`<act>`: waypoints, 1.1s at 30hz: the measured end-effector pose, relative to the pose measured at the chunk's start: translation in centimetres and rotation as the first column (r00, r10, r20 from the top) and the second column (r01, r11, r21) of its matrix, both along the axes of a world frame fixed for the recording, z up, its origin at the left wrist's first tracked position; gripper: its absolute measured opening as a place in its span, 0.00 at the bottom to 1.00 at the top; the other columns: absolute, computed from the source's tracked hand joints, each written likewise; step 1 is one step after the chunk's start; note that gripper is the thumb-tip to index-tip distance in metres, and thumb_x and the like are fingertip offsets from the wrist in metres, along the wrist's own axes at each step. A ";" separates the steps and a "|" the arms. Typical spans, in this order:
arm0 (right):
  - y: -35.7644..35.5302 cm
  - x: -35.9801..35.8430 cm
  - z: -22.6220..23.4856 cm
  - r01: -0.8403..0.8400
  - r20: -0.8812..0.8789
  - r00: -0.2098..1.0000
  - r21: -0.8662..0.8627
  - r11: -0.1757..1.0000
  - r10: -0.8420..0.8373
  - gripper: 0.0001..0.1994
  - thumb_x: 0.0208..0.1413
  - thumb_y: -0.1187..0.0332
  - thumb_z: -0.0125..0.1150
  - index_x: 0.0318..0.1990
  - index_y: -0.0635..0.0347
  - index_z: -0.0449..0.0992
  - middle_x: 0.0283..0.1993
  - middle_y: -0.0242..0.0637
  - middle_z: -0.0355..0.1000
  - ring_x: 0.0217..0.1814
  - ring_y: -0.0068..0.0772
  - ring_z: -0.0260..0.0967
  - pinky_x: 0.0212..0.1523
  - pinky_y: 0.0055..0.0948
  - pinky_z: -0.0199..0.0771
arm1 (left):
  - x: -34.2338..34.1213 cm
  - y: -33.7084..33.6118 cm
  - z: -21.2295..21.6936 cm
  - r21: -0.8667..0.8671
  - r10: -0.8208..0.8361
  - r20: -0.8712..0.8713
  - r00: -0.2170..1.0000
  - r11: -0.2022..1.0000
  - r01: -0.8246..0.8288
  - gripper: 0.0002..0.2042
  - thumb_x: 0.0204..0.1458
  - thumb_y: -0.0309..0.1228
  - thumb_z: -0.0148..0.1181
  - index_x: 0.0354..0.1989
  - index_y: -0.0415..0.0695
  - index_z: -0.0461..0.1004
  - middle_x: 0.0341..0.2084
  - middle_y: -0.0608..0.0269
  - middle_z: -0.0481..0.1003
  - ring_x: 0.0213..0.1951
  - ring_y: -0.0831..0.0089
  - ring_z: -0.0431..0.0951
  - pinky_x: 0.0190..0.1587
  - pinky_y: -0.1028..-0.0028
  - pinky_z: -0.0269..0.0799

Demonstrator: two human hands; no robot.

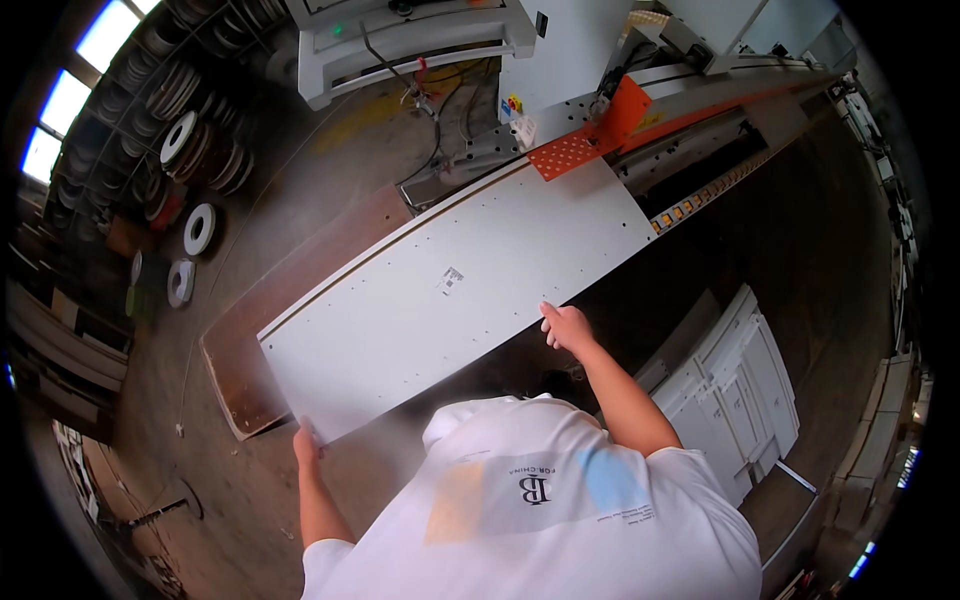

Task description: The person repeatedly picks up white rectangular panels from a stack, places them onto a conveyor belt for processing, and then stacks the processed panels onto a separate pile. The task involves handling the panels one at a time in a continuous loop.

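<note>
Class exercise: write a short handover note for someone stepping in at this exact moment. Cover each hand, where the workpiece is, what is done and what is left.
Left hand: grips the near left corner of the long white panel.
Right hand: flat on the panel's near long edge.
Panel: lies flat, its far end at the orange perforated plate of the machine; a brown board lies underneath at the left end.
Done: panel's far end is at the machine.
Left: most of the panel is outside the machine.

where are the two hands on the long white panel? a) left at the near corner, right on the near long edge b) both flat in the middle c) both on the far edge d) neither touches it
a: the left hand grips the near corner of the white panel, and the right hand rests on its near long edge.
</note>
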State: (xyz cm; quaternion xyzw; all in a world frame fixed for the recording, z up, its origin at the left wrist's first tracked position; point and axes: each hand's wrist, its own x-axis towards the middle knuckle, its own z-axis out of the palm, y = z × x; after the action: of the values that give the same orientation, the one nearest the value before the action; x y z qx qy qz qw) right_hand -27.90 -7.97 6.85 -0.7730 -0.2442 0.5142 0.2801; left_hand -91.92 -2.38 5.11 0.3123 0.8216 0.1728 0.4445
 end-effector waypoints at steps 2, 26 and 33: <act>0.5 -0.1 0.4 0.101 -0.078 0.992 -0.011 0.995 -0.102 0.27 0.63 0.47 0.54 0.23 0.63 0.75 0.14 0.34 0.69 0.13 0.25 0.63 0.19 0.25 0.64 | 1.6 0.6 -0.2 0.086 0.095 0.003 0.995 0.992 -0.095 0.27 0.62 0.56 0.48 0.23 0.43 0.71 0.12 0.66 0.68 0.10 0.71 0.64 0.12 0.71 0.53; 0.6 7.8 -2.6 0.636 -0.203 0.771 0.184 0.750 -0.604 0.21 0.66 0.51 0.54 0.30 0.61 0.71 0.17 0.28 0.63 0.15 0.18 0.57 0.17 0.20 0.58 | 10.9 1.4 -5.0 0.127 -0.003 0.216 0.976 0.992 -0.025 0.23 0.60 0.56 0.50 0.38 0.47 0.73 0.18 0.71 0.68 0.15 0.78 0.63 0.15 0.76 0.48; -5.7 5.9 -3.7 0.660 -0.298 0.739 0.143 0.737 -0.604 0.20 0.65 0.48 0.53 0.38 0.57 0.72 0.20 0.27 0.65 0.16 0.16 0.57 0.18 0.19 0.59 | 18.3 1.7 -1.3 0.076 -0.057 0.319 0.946 0.997 0.035 0.25 0.61 0.58 0.48 0.41 0.44 0.71 0.19 0.65 0.71 0.16 0.76 0.68 0.14 0.75 0.56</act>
State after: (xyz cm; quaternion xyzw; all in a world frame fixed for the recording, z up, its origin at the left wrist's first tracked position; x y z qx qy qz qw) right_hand -21.98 -13.67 3.16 -0.7046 0.0092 0.4406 0.5562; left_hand -73.65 -0.72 3.80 0.3142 0.7246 0.2392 0.5648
